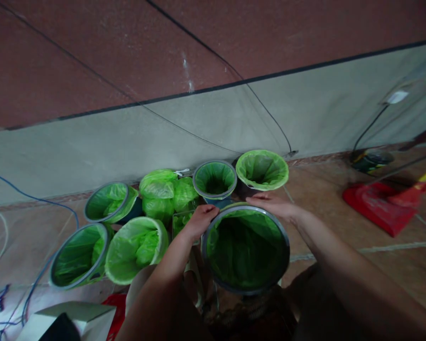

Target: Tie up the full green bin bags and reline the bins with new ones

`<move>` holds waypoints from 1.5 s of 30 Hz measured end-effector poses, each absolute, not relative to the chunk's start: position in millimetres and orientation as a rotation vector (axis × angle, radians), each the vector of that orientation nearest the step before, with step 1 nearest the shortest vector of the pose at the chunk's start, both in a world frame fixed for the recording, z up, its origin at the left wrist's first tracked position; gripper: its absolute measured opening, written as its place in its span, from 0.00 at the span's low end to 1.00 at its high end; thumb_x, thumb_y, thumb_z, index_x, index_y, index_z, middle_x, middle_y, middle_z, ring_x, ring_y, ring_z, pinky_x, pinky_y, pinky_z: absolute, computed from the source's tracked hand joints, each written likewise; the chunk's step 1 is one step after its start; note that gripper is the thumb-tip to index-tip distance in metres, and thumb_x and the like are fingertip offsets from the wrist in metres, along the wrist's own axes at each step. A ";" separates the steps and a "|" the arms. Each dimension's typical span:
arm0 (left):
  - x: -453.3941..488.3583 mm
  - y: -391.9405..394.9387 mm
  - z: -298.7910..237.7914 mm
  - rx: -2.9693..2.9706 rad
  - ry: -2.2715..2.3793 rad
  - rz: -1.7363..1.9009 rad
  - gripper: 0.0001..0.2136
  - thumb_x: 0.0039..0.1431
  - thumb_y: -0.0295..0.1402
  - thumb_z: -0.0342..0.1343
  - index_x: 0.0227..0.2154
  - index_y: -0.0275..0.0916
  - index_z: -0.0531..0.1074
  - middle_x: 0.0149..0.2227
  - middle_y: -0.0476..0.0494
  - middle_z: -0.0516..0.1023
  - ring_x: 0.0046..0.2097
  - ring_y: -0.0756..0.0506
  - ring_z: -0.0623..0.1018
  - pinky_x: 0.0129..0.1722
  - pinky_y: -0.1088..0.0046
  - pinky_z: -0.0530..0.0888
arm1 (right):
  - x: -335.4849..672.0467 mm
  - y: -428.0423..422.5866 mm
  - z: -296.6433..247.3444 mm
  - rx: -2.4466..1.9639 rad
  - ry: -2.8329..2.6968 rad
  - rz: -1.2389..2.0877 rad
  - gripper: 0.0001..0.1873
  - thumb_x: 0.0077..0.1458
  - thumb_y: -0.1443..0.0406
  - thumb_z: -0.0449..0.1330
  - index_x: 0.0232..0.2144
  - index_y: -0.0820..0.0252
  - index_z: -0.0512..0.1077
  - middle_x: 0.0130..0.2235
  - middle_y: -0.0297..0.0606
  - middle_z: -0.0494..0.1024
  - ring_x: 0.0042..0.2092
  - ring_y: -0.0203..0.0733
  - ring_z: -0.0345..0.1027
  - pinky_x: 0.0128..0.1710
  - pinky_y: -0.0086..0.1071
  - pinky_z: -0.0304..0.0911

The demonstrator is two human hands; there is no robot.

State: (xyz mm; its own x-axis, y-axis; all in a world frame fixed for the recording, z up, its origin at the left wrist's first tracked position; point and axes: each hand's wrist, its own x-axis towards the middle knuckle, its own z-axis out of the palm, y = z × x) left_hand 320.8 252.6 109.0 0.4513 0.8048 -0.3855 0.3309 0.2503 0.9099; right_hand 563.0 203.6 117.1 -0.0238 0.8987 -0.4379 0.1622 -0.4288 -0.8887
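Note:
A trash bin [286,237] with a grey rim and a green liner stands close in front of me, its dark inside facing up. My left hand [203,220] is closed on the rim at its far left side. At the far right of the same rim, my right hand [275,205] holds the bin, its fingers reaching along the outer edge; part of them is hidden. Just beyond my hands are a grey-rimmed lined bin [215,179] and another bin [262,169] with its green liner folded over the rim.
Several lined bins, including one bin [137,251], stand to the left beside knotted green bags [159,194]. A red dustpan [379,203] lies right on the tiled floor. A blue cable [39,189] runs at left, near a white box [74,315]. A wall [145,137] closes the back.

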 end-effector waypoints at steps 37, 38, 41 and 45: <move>311.8 258.3 115.5 1.228 1.037 0.422 0.24 0.51 0.55 0.55 0.24 0.34 0.73 0.23 0.48 0.72 0.25 0.52 0.67 0.28 0.74 0.64 | 558.0 192.4 102.8 -1.648 -1.270 1.289 0.15 0.38 0.58 0.68 0.27 0.60 0.73 0.24 0.30 0.72 0.25 0.35 0.63 0.25 0.29 0.56; 311.7 258.7 116.2 1.174 1.016 0.453 0.23 0.50 0.53 0.58 0.26 0.33 0.75 0.24 0.47 0.74 0.26 0.51 0.70 0.30 0.73 0.66 | 559.2 192.8 101.2 -1.658 -1.199 1.306 0.16 0.37 0.58 0.69 0.27 0.60 0.72 0.24 0.30 0.73 0.25 0.36 0.64 0.25 0.29 0.56; 312.2 260.2 116.3 1.060 0.996 0.503 0.17 0.44 0.45 0.65 0.29 0.33 0.77 0.27 0.45 0.78 0.28 0.49 0.73 0.32 0.72 0.69 | 560.6 194.7 97.3 -1.675 -1.071 1.348 0.17 0.34 0.58 0.70 0.27 0.59 0.72 0.24 0.32 0.74 0.25 0.37 0.65 0.25 0.30 0.58; 313.2 260.6 114.0 0.963 0.969 0.542 0.12 0.40 0.35 0.67 0.27 0.33 0.77 0.25 0.46 0.78 0.27 0.49 0.74 0.33 0.71 0.70 | 559.3 194.3 99.7 -1.645 -1.010 1.439 0.19 0.32 0.57 0.71 0.26 0.59 0.71 0.24 0.31 0.73 0.24 0.36 0.64 0.24 0.30 0.58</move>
State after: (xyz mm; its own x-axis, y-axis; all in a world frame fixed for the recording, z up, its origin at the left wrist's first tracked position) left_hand 313.2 260.6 114.0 0.4869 0.7555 -0.4383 0.0215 0.4913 0.8707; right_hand 559.3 194.3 99.7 0.0710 0.8997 -0.4306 0.0994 -0.4359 -0.8945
